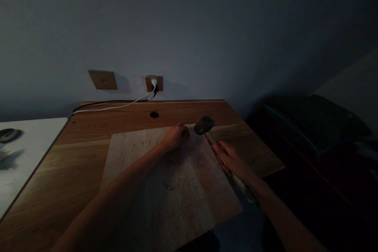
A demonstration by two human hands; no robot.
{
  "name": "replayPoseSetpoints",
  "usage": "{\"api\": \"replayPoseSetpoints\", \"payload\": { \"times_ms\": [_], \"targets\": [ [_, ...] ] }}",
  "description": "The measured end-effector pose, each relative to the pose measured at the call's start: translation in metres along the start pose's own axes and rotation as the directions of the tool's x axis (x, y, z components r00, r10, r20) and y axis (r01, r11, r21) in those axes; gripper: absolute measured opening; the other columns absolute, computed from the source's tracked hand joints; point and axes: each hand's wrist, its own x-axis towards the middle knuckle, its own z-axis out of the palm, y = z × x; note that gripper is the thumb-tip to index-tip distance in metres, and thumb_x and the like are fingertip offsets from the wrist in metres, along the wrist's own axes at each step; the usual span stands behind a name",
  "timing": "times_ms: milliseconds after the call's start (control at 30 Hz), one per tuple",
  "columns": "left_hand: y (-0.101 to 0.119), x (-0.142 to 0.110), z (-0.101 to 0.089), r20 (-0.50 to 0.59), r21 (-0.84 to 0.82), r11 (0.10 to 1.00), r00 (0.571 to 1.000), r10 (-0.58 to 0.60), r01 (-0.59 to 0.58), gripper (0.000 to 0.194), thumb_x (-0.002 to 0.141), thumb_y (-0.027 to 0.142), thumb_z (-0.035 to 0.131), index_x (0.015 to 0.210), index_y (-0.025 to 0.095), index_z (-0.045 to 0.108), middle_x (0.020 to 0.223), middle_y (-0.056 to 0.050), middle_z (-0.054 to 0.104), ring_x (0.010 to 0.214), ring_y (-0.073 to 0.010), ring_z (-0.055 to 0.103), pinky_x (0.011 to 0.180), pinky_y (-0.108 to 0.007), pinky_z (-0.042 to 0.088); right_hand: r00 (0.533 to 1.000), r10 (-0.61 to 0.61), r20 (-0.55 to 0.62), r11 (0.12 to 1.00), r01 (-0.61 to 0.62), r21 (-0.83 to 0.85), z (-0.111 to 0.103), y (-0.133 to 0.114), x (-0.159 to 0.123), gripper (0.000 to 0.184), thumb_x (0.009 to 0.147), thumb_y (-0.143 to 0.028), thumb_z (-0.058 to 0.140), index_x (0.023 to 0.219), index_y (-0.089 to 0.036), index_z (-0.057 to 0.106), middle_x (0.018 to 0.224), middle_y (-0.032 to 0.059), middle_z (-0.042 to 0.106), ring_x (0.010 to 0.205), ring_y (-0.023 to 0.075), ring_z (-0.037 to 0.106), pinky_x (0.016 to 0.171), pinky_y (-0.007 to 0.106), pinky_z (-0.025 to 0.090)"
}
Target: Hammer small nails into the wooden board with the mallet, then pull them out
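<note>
My right hand (230, 159) is wrapped round the pale handle of a mallet (204, 125) with a dark, thick, rounded head. That head hangs just right of my left hand (176, 136), above the far edge of a pale wooden board (141, 193). The left fingers are curled together close to the board, and what they pinch, if anything, is too small and dark to make out. A row of small dark spots (149, 141) runs along the board's far side, left of this hand. Thin slivers (168, 186), perhaps nails, lie on the board below the left hand.
Under the board is a wooden desk (67, 177) with a round cable hole (154, 114). White and black cables (118, 106) run to a wall socket (154, 83). A white surface (26, 157) adjoins on the left. Dark cushion-like shapes (319, 122) lie at right. The light is dim.
</note>
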Motion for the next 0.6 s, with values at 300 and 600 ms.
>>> {"api": "replayPoseSetpoints", "payload": {
  "times_ms": [300, 600],
  "targets": [
    [0.004, -0.001, -0.001, 0.013, 0.029, 0.999, 0.999, 0.034, -0.035, 0.025, 0.079, 0.010, 0.066, 0.099, 0.017, 0.079, 0.101, -0.009, 0.074, 0.094, -0.0237, 0.070, 0.087, -0.032, 0.055, 0.999, -0.047, -0.023, 0.994, 0.044, -0.101, 0.010, -0.011, -0.001, 0.035, 0.096, -0.056, 0.048, 0.095, -0.023, 0.059, 0.060, -0.0058, 0.050, 0.044, 0.0121, 0.046, 0.043, 0.024, 0.035],
    [0.001, 0.000, 0.001, -0.021, 0.028, 1.000, 1.000, -0.011, 0.012, 0.021, 0.078, 0.010, 0.069, 0.095, 0.017, 0.079, 0.099, -0.008, 0.072, 0.091, -0.0210, 0.069, 0.086, -0.030, 0.054, 0.994, -0.074, -0.082, 0.974, 0.055, -0.218, 0.003, 0.001, -0.005, 0.043, 0.098, -0.055, 0.050, 0.116, -0.021, 0.069, 0.071, 0.0037, 0.068, 0.068, 0.0236, 0.067, 0.058, 0.031, 0.049]
  ]
}}
